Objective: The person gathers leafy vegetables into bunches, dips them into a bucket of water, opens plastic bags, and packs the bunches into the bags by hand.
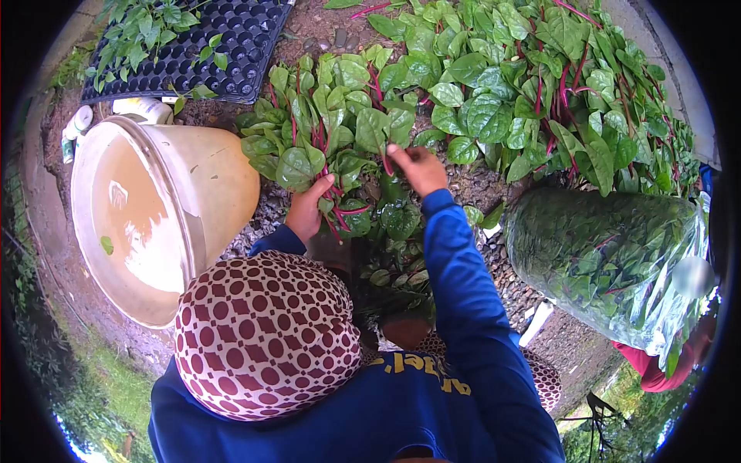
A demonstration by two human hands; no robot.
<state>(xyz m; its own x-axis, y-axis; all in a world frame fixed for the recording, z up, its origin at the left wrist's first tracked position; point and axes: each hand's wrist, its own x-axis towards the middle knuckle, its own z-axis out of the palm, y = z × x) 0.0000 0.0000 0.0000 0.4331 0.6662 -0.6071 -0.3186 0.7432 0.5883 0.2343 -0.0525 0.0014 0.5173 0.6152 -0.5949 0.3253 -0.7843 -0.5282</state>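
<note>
My left hand [307, 208] is closed round the red stems of a bunch of Malabar spinach [324, 116], whose broad green leaves fan out above the fingers. Just to the right, my right hand [421, 167] pinches the red stem of a single Malabar spinach sprig [374, 131] between thumb and fingertips. That sprig's leaves overlap the right side of the bunch, so I cannot tell whether they are apart. Cut stem ends point down below my left hand. More loose leaves [400, 220] lie beneath the hands.
A large heap of Malabar spinach [494, 85] covers the ground ahead and right. At left, a tilted tub [220, 170] holds murky water. Behind it lies a black seedling tray [239, 54]. A clear plastic bag [610, 255] full of leaves lies right, near a person's red sleeve [656, 374].
</note>
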